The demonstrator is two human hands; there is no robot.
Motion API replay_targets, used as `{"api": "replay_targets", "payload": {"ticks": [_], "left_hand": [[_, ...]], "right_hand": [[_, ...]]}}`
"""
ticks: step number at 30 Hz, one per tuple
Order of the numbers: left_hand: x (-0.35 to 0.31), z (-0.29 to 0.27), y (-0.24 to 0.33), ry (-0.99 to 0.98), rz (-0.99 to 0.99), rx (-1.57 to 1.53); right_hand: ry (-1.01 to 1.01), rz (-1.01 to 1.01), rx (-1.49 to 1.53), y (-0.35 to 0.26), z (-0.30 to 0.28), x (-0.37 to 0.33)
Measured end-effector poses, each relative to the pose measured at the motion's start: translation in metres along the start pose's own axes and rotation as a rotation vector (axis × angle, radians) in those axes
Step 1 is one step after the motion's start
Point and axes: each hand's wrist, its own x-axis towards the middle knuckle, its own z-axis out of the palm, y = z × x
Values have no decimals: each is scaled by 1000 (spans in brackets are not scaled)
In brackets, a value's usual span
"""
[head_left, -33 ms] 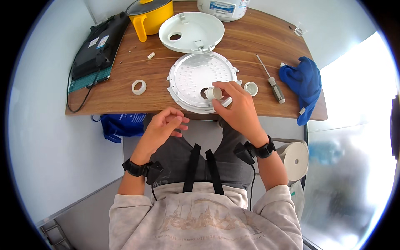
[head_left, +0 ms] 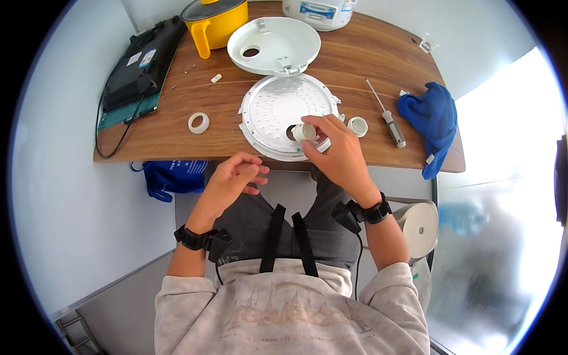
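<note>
Between the thumb and fingers of my right hand (head_left: 336,145) is a small white cylindrical cap (head_left: 306,132), tilted with its round end facing me. It is right over the edge of a dark round hole in the silvery dimpled lid plate (head_left: 284,103); whether it touches the plate I cannot tell. My left hand (head_left: 234,180) hovers just off the table's front edge, fingers loosely bent and apart, holding nothing. A white screw cap (head_left: 357,126) rests beside my right hand. Left of the plate lies a white ring (head_left: 199,123). Behind the plate sits a white oval lid (head_left: 275,44) with a round hole.
A screwdriver (head_left: 393,127) and a blue cloth (head_left: 432,112) lie at the right. Far left stand a black appliance (head_left: 139,65) on a green mat and a yellow pot (head_left: 222,26). A white container (head_left: 322,18) is at the back. One small white piece (head_left: 216,78) lies left of the lid.
</note>
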Motion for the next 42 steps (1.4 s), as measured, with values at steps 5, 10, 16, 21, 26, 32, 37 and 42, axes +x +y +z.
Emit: {"api": "replay_targets", "payload": {"ticks": [5,10,16,21,26,32,37,42], "left_hand": [[1,3,0,-32,-17,-43],[1,8,0,-104,-27,-110],[7,8,-10,-173,-64,-423],[6,14,-10,-209,-82,-524],[10,28,-14,-219,-47,-529],[19,29,-32,-262,-26,-585],[17,39,-19,-255,-9,-542],[9,42,-15,-211,-84,-493]], "right_hand": [[-13,14,26,2,9,4],[11,29,44,5,10,2],[15,55,103,6,7,-4],[-9,52,165,10,-1,-8],[-47,114,253,21,-12,-16],[-71,86,332,21,-19,-22],[-104,43,280,18,-21,-31],[-150,65,270,3,-25,-35]]}}
